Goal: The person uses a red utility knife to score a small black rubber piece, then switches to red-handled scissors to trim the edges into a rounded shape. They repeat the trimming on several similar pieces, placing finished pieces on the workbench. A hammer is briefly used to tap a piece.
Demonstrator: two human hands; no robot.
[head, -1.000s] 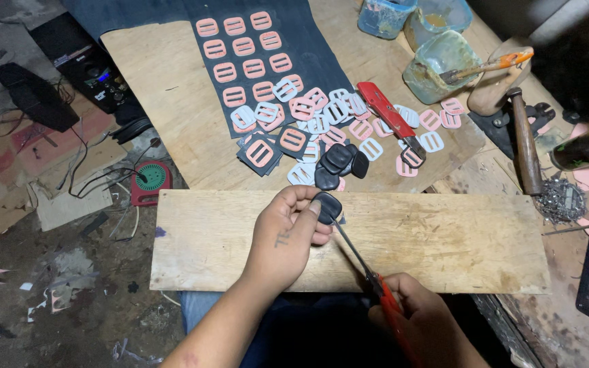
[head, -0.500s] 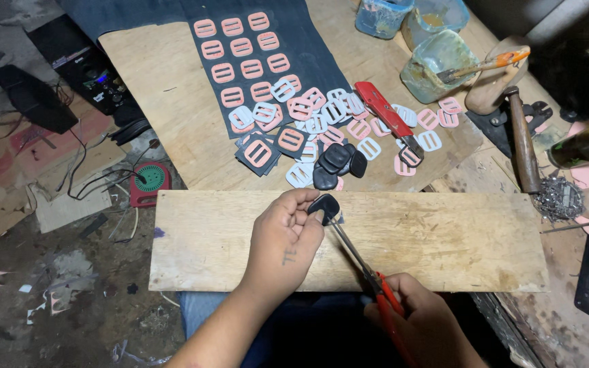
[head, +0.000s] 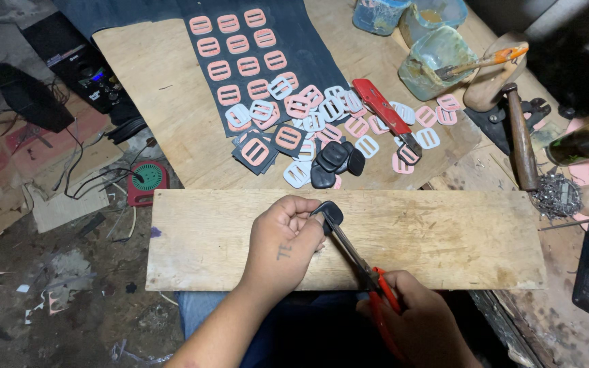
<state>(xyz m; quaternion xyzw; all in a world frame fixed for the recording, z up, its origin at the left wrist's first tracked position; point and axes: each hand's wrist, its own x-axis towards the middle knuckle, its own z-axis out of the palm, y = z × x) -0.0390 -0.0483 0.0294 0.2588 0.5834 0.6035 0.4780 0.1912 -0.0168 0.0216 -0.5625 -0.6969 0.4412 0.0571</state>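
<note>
1. Resting over a long bare wooden plank (head: pixel 444 238), the left hand (head: pixel 284 245) is seen closed around a small black rounded piece (head: pixel 330 212), which is pinched at the fingertips above the plank's upper edge.
2. A pair of red-handled scissors (head: pixel 359 262) is gripped by the right hand (head: pixel 420 320), fingers closed through the handles at the plank's near edge; the metal blades are angled up to the black piece and meet it at its edge.
3. Beyond the plank, a heap of pink and white slotted plastic buckles (head: pixel 322 112) is spread over a plywood sheet (head: pixel 151 75), with a few more black rounded pieces (head: pixel 335 162) lying at its near side.
4. Pink buckles are laid in rows on a dark sheet (head: pixel 308 41) further back.
5. A red utility knife (head: pixel 383 109) is placed among the buckles, and a wooden-handled hammer (head: pixel 521 136) lies to the right.
</note>
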